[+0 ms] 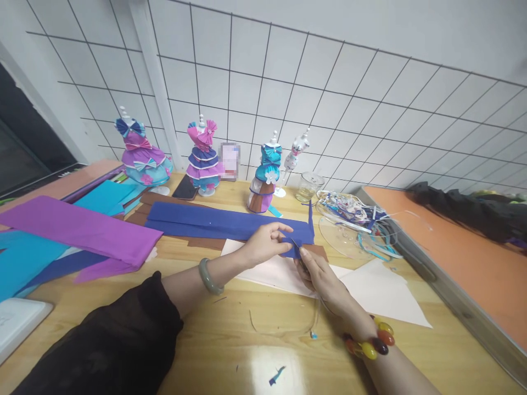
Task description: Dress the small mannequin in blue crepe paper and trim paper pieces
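My left hand (269,244) pinches a small blue piece (293,247). My right hand (319,274) grips scissors (295,244) at it.

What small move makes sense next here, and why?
Probably a short, careful snip into the small blue piece: the left hand pinches it, and the right hand holds what look like scissors, their blades at the piece, close to the left fingers.

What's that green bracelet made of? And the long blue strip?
The bracelet looks like polished stone, maybe jade: smooth, cloudy grey-green, softly shiny. Glass or plastic is possible. The long blue strip looks like matte paper or thin cloth: flat, folded, without shine.
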Motion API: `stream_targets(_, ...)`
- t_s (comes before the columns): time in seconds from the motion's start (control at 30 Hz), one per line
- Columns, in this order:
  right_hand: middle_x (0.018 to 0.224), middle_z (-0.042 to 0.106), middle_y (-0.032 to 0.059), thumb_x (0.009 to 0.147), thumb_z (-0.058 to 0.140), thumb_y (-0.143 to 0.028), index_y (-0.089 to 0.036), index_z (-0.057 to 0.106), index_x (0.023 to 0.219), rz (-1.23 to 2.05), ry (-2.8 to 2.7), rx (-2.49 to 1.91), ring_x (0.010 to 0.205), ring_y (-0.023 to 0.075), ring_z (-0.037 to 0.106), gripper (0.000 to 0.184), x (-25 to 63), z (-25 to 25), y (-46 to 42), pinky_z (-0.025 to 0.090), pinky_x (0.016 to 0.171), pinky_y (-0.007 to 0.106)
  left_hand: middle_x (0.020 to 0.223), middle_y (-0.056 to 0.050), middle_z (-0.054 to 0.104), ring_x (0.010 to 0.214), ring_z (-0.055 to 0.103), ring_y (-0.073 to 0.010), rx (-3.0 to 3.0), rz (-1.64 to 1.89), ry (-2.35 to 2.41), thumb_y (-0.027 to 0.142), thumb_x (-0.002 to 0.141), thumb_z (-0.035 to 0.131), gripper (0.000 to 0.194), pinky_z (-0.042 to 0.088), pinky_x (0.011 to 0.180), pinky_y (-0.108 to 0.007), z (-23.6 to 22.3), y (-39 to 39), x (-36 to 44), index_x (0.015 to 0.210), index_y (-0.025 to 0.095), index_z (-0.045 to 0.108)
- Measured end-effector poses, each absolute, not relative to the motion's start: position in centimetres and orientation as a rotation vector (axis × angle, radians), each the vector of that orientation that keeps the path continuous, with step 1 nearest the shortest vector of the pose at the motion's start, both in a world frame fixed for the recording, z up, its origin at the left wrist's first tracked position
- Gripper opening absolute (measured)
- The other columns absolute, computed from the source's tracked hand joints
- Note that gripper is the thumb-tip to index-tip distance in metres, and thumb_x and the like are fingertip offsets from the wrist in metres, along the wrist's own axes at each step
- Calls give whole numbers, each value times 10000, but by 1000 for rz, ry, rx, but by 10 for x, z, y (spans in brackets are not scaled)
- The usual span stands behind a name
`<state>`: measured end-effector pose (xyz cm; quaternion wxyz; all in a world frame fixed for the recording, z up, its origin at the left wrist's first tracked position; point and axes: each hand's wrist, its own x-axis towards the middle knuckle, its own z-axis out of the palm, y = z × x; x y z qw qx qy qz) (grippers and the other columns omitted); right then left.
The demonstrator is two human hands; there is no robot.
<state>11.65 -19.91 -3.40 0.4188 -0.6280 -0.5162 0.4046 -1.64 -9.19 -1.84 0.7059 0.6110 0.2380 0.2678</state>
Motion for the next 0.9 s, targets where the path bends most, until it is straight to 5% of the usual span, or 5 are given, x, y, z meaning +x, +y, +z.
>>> stream_targets(0.9, 498, 250, -70, 883, 314, -610, -217, 320, 580, 1077, -1235, -1546, 421, 76, 195, 497, 116, -33, -198, 148, 389, 230, 689, 30, 554, 606, 550, -80, 1388, 581, 538, 115, 674, 658, 402, 426, 623, -234, -19, -92, -16, 1056, 122, 536)
